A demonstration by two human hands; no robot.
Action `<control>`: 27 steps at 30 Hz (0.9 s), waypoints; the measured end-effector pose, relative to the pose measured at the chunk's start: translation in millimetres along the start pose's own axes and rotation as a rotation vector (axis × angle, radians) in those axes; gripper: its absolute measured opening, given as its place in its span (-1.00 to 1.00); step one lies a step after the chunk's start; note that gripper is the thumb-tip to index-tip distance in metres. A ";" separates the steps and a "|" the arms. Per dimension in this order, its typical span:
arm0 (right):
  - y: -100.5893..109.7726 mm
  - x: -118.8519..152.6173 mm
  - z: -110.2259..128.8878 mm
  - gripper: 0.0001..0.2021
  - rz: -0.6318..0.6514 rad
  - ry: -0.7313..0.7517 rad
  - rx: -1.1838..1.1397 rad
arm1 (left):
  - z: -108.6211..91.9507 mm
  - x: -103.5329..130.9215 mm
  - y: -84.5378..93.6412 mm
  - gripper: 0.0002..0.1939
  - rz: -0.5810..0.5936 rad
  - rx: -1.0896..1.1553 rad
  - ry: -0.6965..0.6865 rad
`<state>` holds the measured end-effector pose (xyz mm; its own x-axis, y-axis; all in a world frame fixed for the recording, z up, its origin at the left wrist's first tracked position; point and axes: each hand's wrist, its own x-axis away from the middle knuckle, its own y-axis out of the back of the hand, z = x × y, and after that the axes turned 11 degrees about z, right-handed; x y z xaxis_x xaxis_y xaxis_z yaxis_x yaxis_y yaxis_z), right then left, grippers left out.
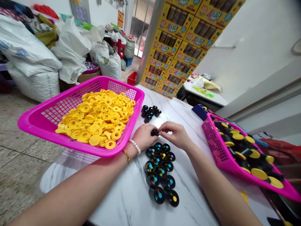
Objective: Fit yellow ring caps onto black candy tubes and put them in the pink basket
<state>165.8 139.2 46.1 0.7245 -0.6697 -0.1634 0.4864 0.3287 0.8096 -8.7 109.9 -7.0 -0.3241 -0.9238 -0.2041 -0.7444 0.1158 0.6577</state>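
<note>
A small black cylindrical cup (154, 132) is between my two hands over the table. My left hand (144, 137), with a pearl bracelet and a gold bangle at the wrist, is closed on it from the left. From the right, my right hand (174, 134) pinches at its edge; whatever else may be between those fingertips is too small to make out. Just below my hands stand several open black cups (161, 171) with blue, yellow and other coloured bits inside. Beyond my hands sits a smaller group of black cups (148, 113).
A pink basket (129, 142) of yellow ring-shaped plastic pieces (98, 114) stands at left, partly over my left forearm. Another pink basket (215, 150) holds black tubes with yellow caps (244, 153). Stacked yellow boxes (174, 47) rise behind the marble-patterned table (127, 194). White sacks (35, 78) fill the back left.
</note>
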 end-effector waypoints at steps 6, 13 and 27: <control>-2.5 5.1 -1.7 -0.86 -0.022 -0.024 -0.071 | -2.5 0.1 1.6 -0.78 0.004 -0.001 -0.011; 2.6 7.4 -14.0 -0.78 -0.119 -0.126 -0.369 | -4.3 1.5 3.6 -0.79 0.006 0.022 -0.019; -3.1 5.5 -11.6 -0.77 0.009 -0.150 -0.022 | -1.0 0.1 5.1 -0.35 0.037 0.142 0.052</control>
<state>174.0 142.2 36.1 0.6482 -0.7584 -0.0689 0.4925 0.3485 0.7975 -11.9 110.1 -2.9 -0.3253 -0.9350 -0.1412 -0.8085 0.1976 0.5543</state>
